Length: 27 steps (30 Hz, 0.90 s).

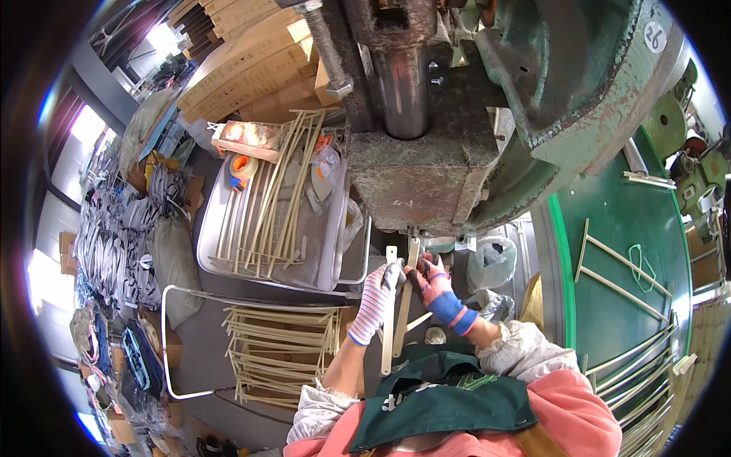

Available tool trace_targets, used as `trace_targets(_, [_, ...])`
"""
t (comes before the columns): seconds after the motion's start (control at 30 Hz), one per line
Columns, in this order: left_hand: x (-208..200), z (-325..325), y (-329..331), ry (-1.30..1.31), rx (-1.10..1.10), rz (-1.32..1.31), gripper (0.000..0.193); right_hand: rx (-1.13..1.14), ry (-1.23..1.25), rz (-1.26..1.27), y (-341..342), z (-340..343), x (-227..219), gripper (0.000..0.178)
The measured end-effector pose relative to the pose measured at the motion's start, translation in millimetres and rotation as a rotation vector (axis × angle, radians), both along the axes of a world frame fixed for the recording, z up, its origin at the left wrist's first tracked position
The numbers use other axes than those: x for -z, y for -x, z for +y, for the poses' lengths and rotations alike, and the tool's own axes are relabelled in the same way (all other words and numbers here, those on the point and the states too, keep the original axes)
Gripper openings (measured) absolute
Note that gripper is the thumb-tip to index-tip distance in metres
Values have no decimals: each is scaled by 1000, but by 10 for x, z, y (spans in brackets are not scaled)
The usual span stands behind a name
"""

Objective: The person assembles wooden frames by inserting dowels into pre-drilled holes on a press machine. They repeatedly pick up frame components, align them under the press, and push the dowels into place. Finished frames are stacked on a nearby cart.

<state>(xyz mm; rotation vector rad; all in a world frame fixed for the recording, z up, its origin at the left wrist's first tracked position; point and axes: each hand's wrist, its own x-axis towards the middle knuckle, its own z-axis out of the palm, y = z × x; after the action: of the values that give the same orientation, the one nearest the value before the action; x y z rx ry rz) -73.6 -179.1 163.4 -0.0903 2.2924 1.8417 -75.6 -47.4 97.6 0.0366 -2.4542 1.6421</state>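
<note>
Under the head of the press (pixel 426 179), I find two gloved hands close beside each other, at work on two long, flat, cream-coloured bars. The left hand (pixel 374 301), in a striped glove, is closed on the first flat bar (pixel 389 320). That bar stands nearly lengthwise to the body, its holed upper end above the fingers and its lower end near the green apron (pixel 449 411). The right hand (pixel 434 283), in a pink and blue glove with darkened fingertips, has its fingers closed about the second flat bar (pixel 403 316). The upper end of this bar lies just below the press tooling; whether it touches the tooling I cannot tell.

To the left of the press I note a white tray (pixel 337 240) carrying slender cream rods (pixel 268 221) and a roll of tape (pixel 242 169). Nearer the body on that side lies a stack of cream frames (pixel 282 354), with a bent white tube (pixel 165 343) beside it. Cardboard cartons (pixel 251 72) are piled behind the tray. On the right I record a clear plastic bag (pixel 491 263) and a green table (pixel 617 190) bearing further frames.
</note>
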Motion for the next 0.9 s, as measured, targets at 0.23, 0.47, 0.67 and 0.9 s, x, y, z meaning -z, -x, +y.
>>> trace_targets(0.23, [-71, 64, 187, 37, 226, 361, 20, -189, 167, -375, 91, 383, -301, 22])
trace_targets(0.47, [-157, 89, 369, 55, 317, 232, 24, -201, 224, -493, 137, 401, -468, 16])
trace_targets(0.67, [-262, 82, 366, -157, 343, 58, 29, -299, -471, 6, 131, 640, -578, 35])
trace_targets(0.9, [-153, -4, 435, -302, 410, -51, 21, -264, -658, -266, 110, 588, -593, 38])
